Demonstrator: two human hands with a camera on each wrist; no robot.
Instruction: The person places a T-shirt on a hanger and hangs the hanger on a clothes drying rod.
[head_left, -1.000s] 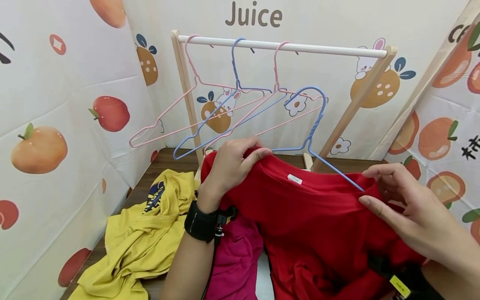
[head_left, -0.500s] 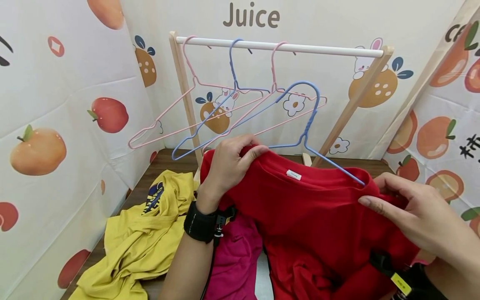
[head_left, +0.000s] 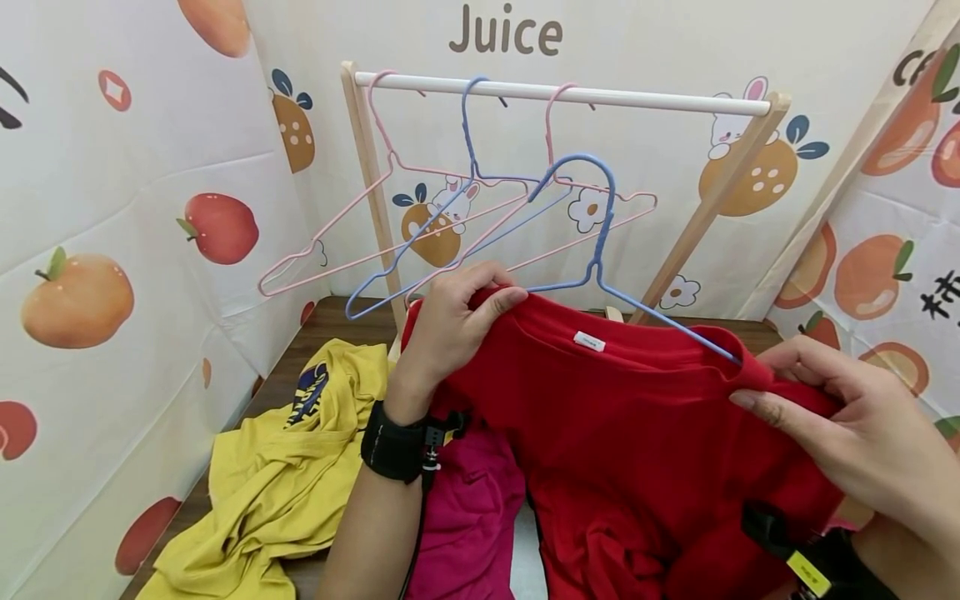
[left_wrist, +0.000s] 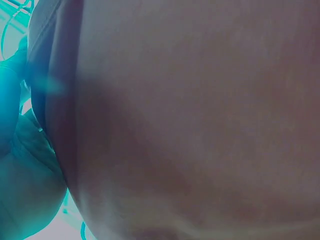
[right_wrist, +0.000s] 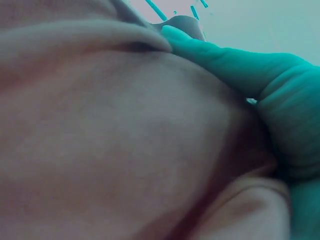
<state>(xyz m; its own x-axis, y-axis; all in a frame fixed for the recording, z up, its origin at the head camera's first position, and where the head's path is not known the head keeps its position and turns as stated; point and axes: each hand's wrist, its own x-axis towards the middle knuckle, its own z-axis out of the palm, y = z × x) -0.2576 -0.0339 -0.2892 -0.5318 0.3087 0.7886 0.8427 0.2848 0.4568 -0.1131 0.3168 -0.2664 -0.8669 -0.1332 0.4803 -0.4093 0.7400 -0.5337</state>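
A red T-shirt (head_left: 615, 417) is held up in front of me, its neckline toward the rack. A blue clothes hanger (head_left: 602, 242) sits partly inside the neck, hook up, its right arm running under the collar; its arm ends are hidden by cloth. My left hand (head_left: 453, 321) grips the shirt at the left shoulder by the neckline, thumb on top. On the other side, my right hand (head_left: 855, 408) pinches the right side of the neckline near the hanger arm. Shirt cloth (left_wrist: 200, 125) fills most of the left wrist view. In the right wrist view the thumb (right_wrist: 220, 57) presses the fabric.
Behind stands a wooden rack with a white rail (head_left: 660, 98); two pink hangers (head_left: 330, 225) and another blue hanger (head_left: 408, 242) hang from it. A yellow shirt (head_left: 300, 467) lies crumpled left on the brown table (head_left: 322, 321), and a magenta garment (head_left: 476, 517) lies beneath my left arm.
The hanger's hook has swung left, and its right arm lies farther right inside the collar. My right hand has shifted its hold and drawn the neckline slightly rightward. My left hand stays nearly in place.
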